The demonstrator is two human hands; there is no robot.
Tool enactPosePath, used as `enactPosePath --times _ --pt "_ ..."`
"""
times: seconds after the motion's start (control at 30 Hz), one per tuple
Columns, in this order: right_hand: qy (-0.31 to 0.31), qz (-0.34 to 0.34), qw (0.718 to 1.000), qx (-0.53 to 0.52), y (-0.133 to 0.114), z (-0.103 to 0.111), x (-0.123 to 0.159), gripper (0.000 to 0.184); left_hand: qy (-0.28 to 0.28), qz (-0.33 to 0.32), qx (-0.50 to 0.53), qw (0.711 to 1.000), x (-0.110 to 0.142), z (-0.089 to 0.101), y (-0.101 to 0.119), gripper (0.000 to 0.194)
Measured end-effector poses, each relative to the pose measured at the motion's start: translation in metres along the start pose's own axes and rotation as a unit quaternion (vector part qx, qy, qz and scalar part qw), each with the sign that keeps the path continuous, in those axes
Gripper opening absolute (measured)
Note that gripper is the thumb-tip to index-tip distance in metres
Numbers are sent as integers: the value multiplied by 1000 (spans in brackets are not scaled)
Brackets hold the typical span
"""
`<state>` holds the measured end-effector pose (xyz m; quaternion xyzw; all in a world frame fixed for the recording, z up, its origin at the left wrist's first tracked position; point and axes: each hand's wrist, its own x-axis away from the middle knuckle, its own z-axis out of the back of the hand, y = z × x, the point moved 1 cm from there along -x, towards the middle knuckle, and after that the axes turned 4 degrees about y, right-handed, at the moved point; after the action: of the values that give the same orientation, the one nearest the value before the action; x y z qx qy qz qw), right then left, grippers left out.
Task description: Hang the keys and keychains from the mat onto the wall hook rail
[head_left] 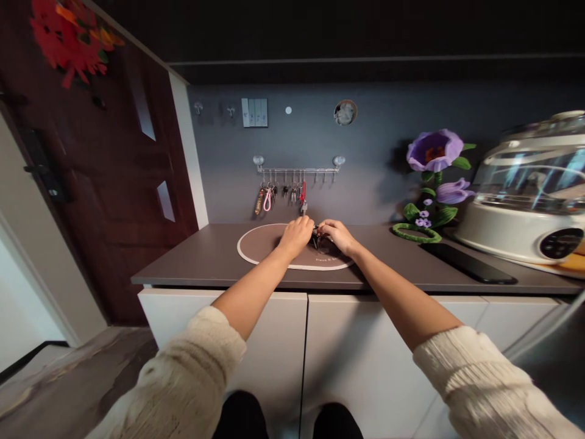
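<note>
Over the oval brown mat (258, 244) with a pale rim, my two hands are close together. Between them is a small dark bunch of keys (316, 239) with shiny metal parts, mostly covered by my fingers. My left hand (299, 233) is closed, its fingers curled down at the left side of the bunch. With bent, pinching fingers, my right hand (336, 233) grips it from the right. Just behind, a wall rack (299, 170) carries several hanging keys, including a pink loop (267, 200) and a red strap (303, 192).
On the right of the counter (196, 253) lie a black phone (468, 262) and a purple fabric flower (434, 151) on a green ring base. A cream appliance with a clear dome (507, 225) stands beyond them. A dark red door (123, 183) is at left.
</note>
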<state>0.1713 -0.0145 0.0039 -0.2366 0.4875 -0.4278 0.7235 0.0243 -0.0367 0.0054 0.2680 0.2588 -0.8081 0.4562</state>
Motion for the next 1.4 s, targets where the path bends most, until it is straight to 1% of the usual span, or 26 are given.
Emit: enactPosePath --times 0.1,0.2,0.3,0.4,0.5,0.6,0.73,0.83,0.97,1.1,1.23,1.4 --pt "17 -13 1000 16 -3 1 1 16 2 -1 -6 1000 1 2 1 17" --pt "26 -29 998 39 -5 2 3 16 9 21 8 1000 2 4 2 19" --pt "9 -43 998 41 -4 1 4 16 27 60 46 997 3 4 1 21" --pt "-19 -51 998 28 2 -1 3 14 40 82 87 992 3 1 0 22" --pt "-40 -39 998 16 8 -3 1 13 56 97 127 986 3 -1 0 21" --pt "-50 -17 999 3 11 -5 0 21 71 128 177 973 3 -3 -2 19" --pt "-21 24 999 -39 5 -5 0 33 92 171 232 953 1 -8 -7 17" --pt "-10 23 998 -65 -3 -4 2 34 109 188 254 942 1 -10 -10 15" --pt "-18 8 996 -87 -9 -4 5 33 114 195 273 935 1 -11 -10 13" --pt "-19 5 994 -104 -9 -5 6 33 106 185 288 934 1 -12 -9 13" --pt "6 2 994 -112 -6 -4 4 33 97 176 290 936 1 -13 -8 13" --pt "44 -3 994 -103 -4 -1 2 31 102 158 282 941 1 -13 -8 16"
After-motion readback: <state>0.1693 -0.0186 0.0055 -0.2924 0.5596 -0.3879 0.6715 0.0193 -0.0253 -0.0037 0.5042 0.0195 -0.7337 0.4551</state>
